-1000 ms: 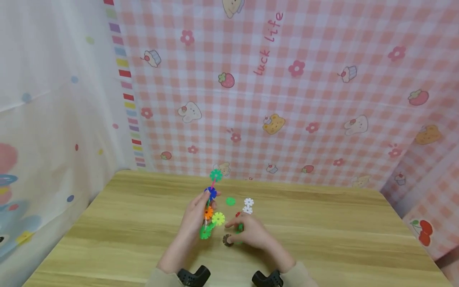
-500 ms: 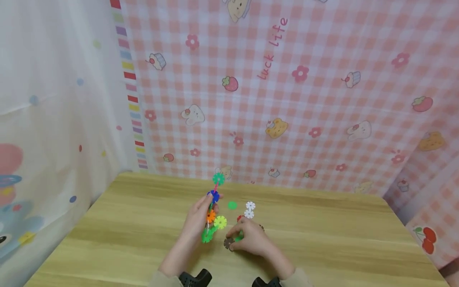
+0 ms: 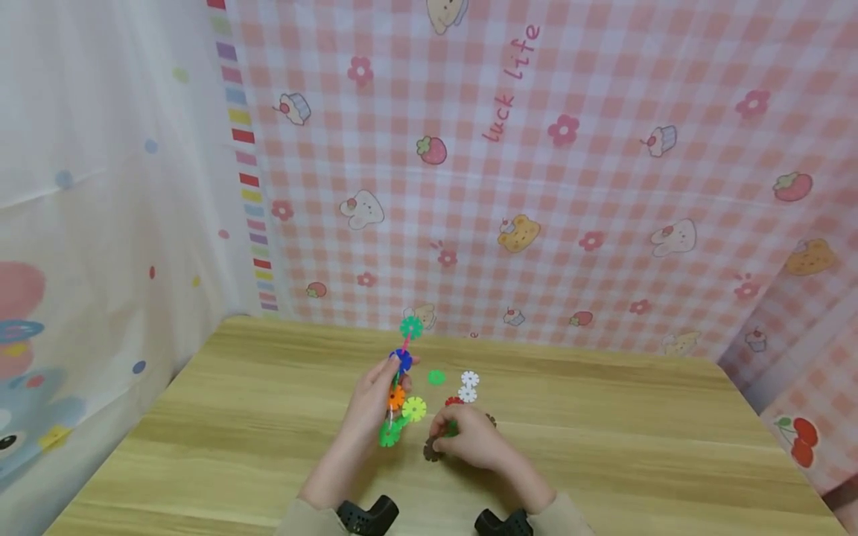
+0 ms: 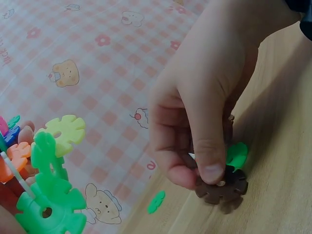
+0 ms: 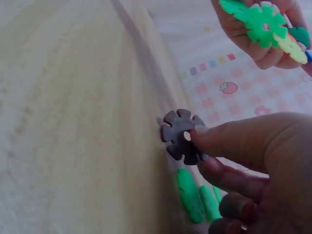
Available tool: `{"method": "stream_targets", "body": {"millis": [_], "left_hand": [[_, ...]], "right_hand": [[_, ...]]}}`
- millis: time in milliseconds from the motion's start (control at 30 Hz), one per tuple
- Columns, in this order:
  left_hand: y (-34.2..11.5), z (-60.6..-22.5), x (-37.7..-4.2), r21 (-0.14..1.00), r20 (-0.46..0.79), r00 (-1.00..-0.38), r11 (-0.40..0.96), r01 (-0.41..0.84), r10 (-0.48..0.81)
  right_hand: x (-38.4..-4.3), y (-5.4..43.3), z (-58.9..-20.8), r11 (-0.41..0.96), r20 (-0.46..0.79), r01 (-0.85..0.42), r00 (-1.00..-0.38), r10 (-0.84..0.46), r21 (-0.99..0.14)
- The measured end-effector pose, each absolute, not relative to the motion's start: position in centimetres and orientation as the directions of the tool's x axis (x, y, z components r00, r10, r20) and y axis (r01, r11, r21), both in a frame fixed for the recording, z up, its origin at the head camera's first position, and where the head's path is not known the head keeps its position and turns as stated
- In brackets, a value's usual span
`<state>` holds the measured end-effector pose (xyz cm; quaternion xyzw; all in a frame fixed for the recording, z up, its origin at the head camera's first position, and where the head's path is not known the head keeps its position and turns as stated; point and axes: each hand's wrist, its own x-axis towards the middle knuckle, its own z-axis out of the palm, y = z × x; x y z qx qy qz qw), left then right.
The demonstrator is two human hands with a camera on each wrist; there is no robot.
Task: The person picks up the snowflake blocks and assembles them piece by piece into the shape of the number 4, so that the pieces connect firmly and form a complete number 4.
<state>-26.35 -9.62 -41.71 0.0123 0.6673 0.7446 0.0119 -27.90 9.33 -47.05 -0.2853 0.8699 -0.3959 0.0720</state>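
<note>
Clock directions follow the head view. Over a pale wood-grain table [image 3: 623, 432], a chain of multicoloured, notched plastic discs [image 3: 398, 397] runs lengthwise from just past twelve to just past six o'clock, gripped by the curled left hand [image 3: 369, 396]. The chain lies toward ten o'clock from the right hand [image 3: 472, 435], whose thumb and fingers, nearly together, pinch a round, notched brown plastic disc [image 5: 175, 135]. This disc sits at the fingertips, between eight and nine o'clock from the right hand's middle, apart from the chain.
</note>
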Motion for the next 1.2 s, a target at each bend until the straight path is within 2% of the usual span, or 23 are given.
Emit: {"method": "stream_targets", "body": {"millis": [200, 333, 467, 600, 700, 900, 1067, 1200], "left_hand": [[-9.5, -41.5, -26.2, 0.994, -0.009, -0.999, -0.108, -0.012, 0.032], [-9.4, -41.2, -25.9, 0.995, -0.015, -0.999, -0.103, -0.02, 0.048], [-9.2, -41.3, -25.8, 0.994, -0.017, -0.998, -0.103, -0.023, 0.058], [-9.1, -41.5, -25.8, 0.993, -0.016, -0.998, -0.117, -0.023, 0.06], [-9.1, -41.7, -25.9, 0.99, -0.027, -0.998, -0.137, -0.036, 0.065], [-9.1, -42.1, -26.0, 0.98, -0.056, -0.995, -0.188, -0.07, 0.083], [-9.3, -42.2, -26.1, 0.979, -0.046, -0.995, -0.196, -0.062, 0.083], [-9.3, -42.3, -26.2, 0.979, -0.042, -0.995, -0.194, -0.059, 0.092]], "right_hand": [[-28.2, 9.9, -46.6, 0.464, 0.051, -0.373, -0.82, -0.57, -0.803], [-28.2, 10.4, -45.7, 0.446, 0.064, -0.345, -0.842, -0.535, -0.826], [-28.1, 10.5, -45.1, 0.386, 0.119, -0.301, -0.895, -0.429, -0.872], [-27.9, 10.2, -44.5, 0.221, 0.181, -0.244, -0.945, -0.273, -0.944], [-27.7, 10.0, -44.3, 0.124, 0.204, -0.231, -0.959, -0.198, -0.965], [-27.6, 9.7, -44.4, 0.01, 0.254, -0.266, -0.932, -0.257, -0.964], [-27.2, 9.1, -43.9, -0.012, 0.188, -0.192, -0.947, -0.261, -0.981], [-27.2, 9.0, -43.9, -0.016, 0.186, -0.188, -0.946, -0.265, -0.982]]}}
